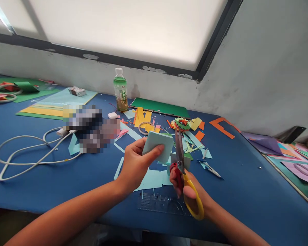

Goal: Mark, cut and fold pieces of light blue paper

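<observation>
My left hand [136, 164] pinches a light blue piece of paper [156, 143], folded or stacked, between thumb and fingers above the table. In my right hand [191, 188] is a pair of scissors [179, 150] with one red and one yellow handle, its blades pointing up and away. The blades stand just right of the paper, and I cannot tell whether they touch it. Below my hands lie light blue paper pieces [150, 179] and a clear plastic ruler [156, 201], partly hidden by the scissors and right hand.
Paper scraps and a layered paper flower [181, 124] lie beyond my hands. A green-capped-label drink bottle [121, 90] stands near the wall. White cable [36, 164] loops across the left side. A pair of compasses [212, 169] and an orange paper frame [220, 128] lie right.
</observation>
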Tool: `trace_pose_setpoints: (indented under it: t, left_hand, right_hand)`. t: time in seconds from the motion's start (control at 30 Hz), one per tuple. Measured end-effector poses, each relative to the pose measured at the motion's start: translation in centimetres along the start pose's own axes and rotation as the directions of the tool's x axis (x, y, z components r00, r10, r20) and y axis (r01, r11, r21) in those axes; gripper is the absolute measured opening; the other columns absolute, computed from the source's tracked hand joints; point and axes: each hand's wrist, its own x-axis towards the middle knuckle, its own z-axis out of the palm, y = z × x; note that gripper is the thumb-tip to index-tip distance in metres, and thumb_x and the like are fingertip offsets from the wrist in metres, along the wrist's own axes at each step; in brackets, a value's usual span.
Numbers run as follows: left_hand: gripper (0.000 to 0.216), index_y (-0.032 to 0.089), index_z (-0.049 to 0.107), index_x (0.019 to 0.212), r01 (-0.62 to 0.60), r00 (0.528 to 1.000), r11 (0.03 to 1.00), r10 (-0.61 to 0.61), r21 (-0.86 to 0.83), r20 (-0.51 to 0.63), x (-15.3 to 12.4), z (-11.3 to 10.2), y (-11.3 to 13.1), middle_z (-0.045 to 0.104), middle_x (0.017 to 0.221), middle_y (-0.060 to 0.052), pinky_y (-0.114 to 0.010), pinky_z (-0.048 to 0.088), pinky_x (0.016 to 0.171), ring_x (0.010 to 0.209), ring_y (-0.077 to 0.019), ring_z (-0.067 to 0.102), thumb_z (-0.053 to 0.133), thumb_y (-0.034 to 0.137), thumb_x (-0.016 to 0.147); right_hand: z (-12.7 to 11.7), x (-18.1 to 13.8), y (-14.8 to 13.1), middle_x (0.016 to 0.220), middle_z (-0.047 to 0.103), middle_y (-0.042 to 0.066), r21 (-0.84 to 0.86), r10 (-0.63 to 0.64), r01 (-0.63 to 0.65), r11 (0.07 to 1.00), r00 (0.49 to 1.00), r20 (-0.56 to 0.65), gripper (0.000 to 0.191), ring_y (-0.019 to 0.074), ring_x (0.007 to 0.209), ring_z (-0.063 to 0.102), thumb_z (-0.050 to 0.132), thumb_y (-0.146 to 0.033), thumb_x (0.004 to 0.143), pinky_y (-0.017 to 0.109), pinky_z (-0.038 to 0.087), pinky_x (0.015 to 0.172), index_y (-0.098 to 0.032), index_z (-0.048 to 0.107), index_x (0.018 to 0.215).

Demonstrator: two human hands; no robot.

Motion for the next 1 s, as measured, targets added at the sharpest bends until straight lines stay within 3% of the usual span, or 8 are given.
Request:
trace_pose_setpoints:
  t: [0.1,0.2,0.27,0.37,0.43,0.53,0.7,1.0]
  left_hand:
    - [0.012,0.018,0.07,0.077,0.011,1.0,1.0,-0.011,0.008,0.005,0.0,-0.1,0.0,0.061,0.064,0.003,-0.015,0.042,0.053,0.058,-0.0061,0.05,0.072,0.028,0.069]
    - [0.012,0.017,0.069,0.071,0.011,1.0,0.999,-0.012,-0.031,-0.002,0.0,-0.3,0.2,0.058,0.061,0.003,-0.016,0.04,0.052,0.056,-0.0062,0.048,0.073,0.028,0.068]
    - [0.012,0.016,0.067,0.067,0.011,1.0,0.998,-0.011,-0.054,-0.016,0.0,-0.4,0.3,0.058,0.06,0.003,-0.017,0.04,0.051,0.055,-0.0069,0.049,0.073,0.027,0.067]
    - [0.013,0.015,0.067,0.066,0.01,0.999,0.999,-0.012,-0.05,-0.037,0.1,-0.5,0.5,0.059,0.06,0.002,-0.018,0.041,0.05,0.054,-0.0082,0.051,0.073,0.027,0.066]
    - [0.015,0.015,0.066,0.065,-0.003,0.999,1.0,0.002,-0.006,-0.05,0.1,-0.6,0.6,0.058,0.058,0.001,-0.018,0.04,0.048,0.052,-0.0087,0.05,0.073,0.027,0.066]
    - [0.017,0.014,0.063,0.06,-0.023,0.999,0.993,0.028,0.115,-0.043,-0.1,-0.6,0.9,0.052,0.053,0.003,-0.017,0.036,0.042,0.047,-0.0073,0.044,0.071,0.028,0.066]
    - [0.019,0.015,0.061,0.056,-0.033,0.999,0.963,0.034,0.266,0.001,-0.3,-0.5,1.5,0.043,0.048,0.005,-0.015,0.027,0.036,0.042,-0.0048,0.035,0.067,0.027,0.069]
    - [0.02,0.015,0.056,0.051,0.031,0.998,0.975,-0.042,0.22,0.044,0.1,-0.7,2.3,0.044,0.047,0.004,-0.016,0.029,0.035,0.04,-0.0059,0.038,0.067,0.026,0.065]
  right_hand:
    - [0.1,-0.5,-1.2,0.067,0.043,-0.002,-0.057,0.027,-0.027,0.998,1.0,-0.002,0.051,0.0101,0.05,0.043,0.044,-0.072,0.07,0.023,0.035,0.047,-0.021,0.043,0.073]
    - [-0.6,-0.8,-1.8,0.07,0.048,-0.002,-0.306,-0.049,0.04,0.951,0.999,-0.022,0.042,0.0131,0.056,0.049,0.047,-0.064,0.073,0.023,0.036,0.049,-0.022,0.042,0.076]
    - [-1.3,-0.9,-2.0,0.068,0.05,-0.002,-0.559,-0.154,0.085,0.825,0.985,-0.078,0.037,0.0143,0.055,0.048,0.052,-0.057,0.071,0.024,0.035,0.048,-0.023,0.039,0.076]
    - [-2.2,-0.8,-2.0,0.059,0.047,-0.004,-0.837,-0.327,0.091,0.54,0.939,-0.109,0.042,0.015,0.047,0.043,0.057,-0.057,0.067,0.025,0.03,0.044,-0.024,0.033,0.076]
    - [-2.6,-0.7,-1.9,0.055,0.044,-0.005,-0.906,-0.428,0.099,0.412,0.899,-0.096,0.045,0.0147,0.042,0.041,0.053,-0.062,0.068,0.024,0.027,0.042,-0.024,0.032,0.077]
    - [-2.7,-0.6,-1.6,0.052,0.043,-0.005,-0.939,-0.503,0.112,0.325,0.861,-0.071,0.046,0.0152,0.039,0.042,0.045,-0.067,0.072,0.024,0.026,0.04,-0.024,0.032,0.078]
    - [-2.5,-0.6,-1.6,0.051,0.041,-0.006,-0.942,-0.517,0.106,0.318,0.853,-0.079,0.044,0.0155,0.039,0.042,0.046,-0.066,0.072,0.025,0.027,0.041,-0.024,0.031,0.076]
    - [-2.5,-1.2,-2.9,0.055,0.042,-0.006,-0.888,-0.325,0.096,0.449,0.944,-0.062,0.033,0.0126,0.046,0.034,0.058,-0.044,0.067,0.023,0.029,0.041,-0.024,0.033,0.075]
